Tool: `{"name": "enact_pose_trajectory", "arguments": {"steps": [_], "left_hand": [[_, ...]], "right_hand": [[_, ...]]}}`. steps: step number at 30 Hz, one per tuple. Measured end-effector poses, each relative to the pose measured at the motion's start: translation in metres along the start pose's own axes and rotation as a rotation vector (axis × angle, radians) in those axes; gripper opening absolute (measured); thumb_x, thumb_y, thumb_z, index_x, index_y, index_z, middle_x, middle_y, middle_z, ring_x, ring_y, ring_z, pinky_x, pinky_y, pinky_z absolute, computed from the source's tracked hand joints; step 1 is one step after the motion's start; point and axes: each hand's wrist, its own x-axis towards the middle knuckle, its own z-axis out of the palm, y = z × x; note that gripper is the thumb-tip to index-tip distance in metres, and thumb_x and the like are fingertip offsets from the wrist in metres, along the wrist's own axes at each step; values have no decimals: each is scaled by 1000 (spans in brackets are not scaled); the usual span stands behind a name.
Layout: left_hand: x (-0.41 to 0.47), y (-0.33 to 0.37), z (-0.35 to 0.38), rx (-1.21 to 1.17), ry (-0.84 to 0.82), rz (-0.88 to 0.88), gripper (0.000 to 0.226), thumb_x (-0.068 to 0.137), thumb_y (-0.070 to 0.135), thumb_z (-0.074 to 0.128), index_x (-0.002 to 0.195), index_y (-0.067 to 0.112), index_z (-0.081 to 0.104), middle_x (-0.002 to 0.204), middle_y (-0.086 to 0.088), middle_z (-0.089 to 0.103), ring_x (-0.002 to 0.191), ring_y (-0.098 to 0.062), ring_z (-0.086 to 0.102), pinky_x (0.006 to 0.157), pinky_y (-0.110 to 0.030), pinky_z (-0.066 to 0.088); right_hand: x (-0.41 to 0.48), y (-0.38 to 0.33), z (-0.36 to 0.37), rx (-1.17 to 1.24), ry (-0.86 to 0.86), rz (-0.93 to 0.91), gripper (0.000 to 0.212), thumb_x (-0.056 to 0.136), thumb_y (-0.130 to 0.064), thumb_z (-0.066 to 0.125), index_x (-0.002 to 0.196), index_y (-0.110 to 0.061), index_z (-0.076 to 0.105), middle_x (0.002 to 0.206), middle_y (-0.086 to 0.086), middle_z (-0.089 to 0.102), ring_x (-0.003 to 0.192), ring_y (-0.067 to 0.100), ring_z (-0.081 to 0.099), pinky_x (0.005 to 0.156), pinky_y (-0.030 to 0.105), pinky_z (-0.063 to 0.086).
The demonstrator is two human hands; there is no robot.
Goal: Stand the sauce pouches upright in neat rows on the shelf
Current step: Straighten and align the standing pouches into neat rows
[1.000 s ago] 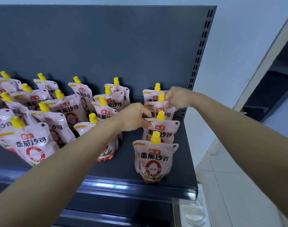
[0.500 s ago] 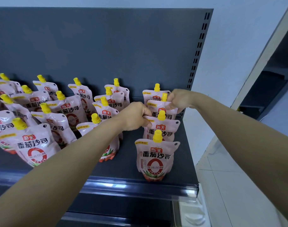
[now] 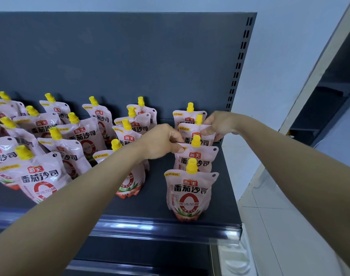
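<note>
The second pouch (image 3: 198, 158) of the right-hand column stands directly behind the front pouch (image 3: 191, 194). The left hand (image 3: 162, 142) pinches its upper left corner between thumb and curled fingers. One place further back from the front pouch, the third pouch (image 3: 196, 134) is gripped by the right hand (image 3: 218, 124), whose fingers close on its upper right corner beside the yellow cap (image 3: 198, 118). A back pouch (image 3: 188, 117) stands behind that, nearest the back panel (image 3: 130, 56). All four sit on the dark shelf (image 3: 224, 188), the front pouch just behind the price rail (image 3: 170, 228). These look like soft film bags with the sauce settled low in a wide base. They are probably light enough for two fingers, but floppy in the middle and smooth enough to slide on the metal. The flat sealed top edge and the rigid spout seem the only firm parts, so the corners now being pinched are sensible holds. Squeezing the belly would likely buckle a bag and tip it. Nudging one could also knock its close neighbours. To the left of the front pouch, the leaning pouches (image 3: 76, 140) stand in looser columns, several tilted left and overlapping, so much of the straightening appears to remain.
</note>
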Motion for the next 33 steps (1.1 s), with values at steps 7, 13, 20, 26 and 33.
{"name": "enact_pose_trajectory", "arguments": {"steps": [7, 13, 20, 26, 33], "left_hand": [[-2, 4, -3, 28, 12, 32, 11, 84, 14, 66, 92, 9, 73, 92, -5, 72, 86, -16, 65, 86, -37, 53], [-5, 7, -7, -111, -16, 44, 20, 87, 30, 60, 73, 20, 71, 71, 12, 70, 70, -1, 63, 69, -13, 50], [18, 6, -20, -57, 223, -9, 11, 88, 17, 61, 94, 13, 69, 90, 5, 67, 84, -7, 60, 76, -19, 44], [51, 0, -13, 3, 186, -107, 22, 81, 14, 69, 103, 8, 66, 103, -6, 68, 94, -18, 62, 87, -30, 49], [68, -7, -4, 2, 111, -144, 20, 78, 13, 70, 63, 3, 62, 59, 2, 48, 61, -12, 44, 57, -22, 36]], "right_hand": [[-6, -5, 1, -41, 29, -25, 29, 92, -17, 60, 114, 1, 63, 116, 17, 66, 102, 30, 67, 88, 39, 57], [-19, -8, -9, -38, 42, -93, 31, 91, -33, 60, 100, -5, 70, 107, 14, 69, 103, 28, 67, 92, 39, 56], [-11, -9, -27, -16, 284, -139, 29, 95, -21, 55, 114, -2, 67, 102, 10, 68, 88, 18, 59, 83, 28, 47], [16, -7, -22, -114, 280, -115, 45, 92, -20, 61, 134, -6, 53, 136, 9, 56, 126, 24, 52, 104, 29, 37], [43, -5, -15, -150, 259, -158, 17, 88, -11, 61, 90, 1, 73, 80, 14, 65, 75, 20, 55, 73, 33, 48]]}}
